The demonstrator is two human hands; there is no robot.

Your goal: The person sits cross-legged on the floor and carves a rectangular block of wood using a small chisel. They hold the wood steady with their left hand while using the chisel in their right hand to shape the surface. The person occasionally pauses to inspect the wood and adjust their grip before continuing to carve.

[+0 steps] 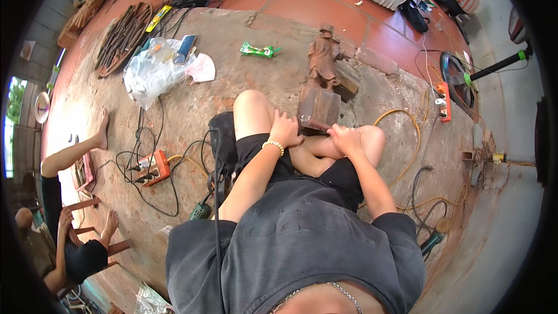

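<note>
A brown carved wooden figure (323,58) on a blocky wooden base (317,106) lies on the dusty floor in front of my knees. My left hand (285,129) rests curled at the base's near left corner, with a bead bracelet on the wrist. My right hand (344,137) grips a slim tool whose tip touches the base's near edge. I cannot tell whether the left hand also holds the tool.
Orange power strips (154,168) (444,101) with tangled cables lie left and right. A plastic bag (152,72), a green wrapper (257,50), a rack of chisels (122,38) and a fan (459,77) sit further off. Another person (70,221) sits at the left.
</note>
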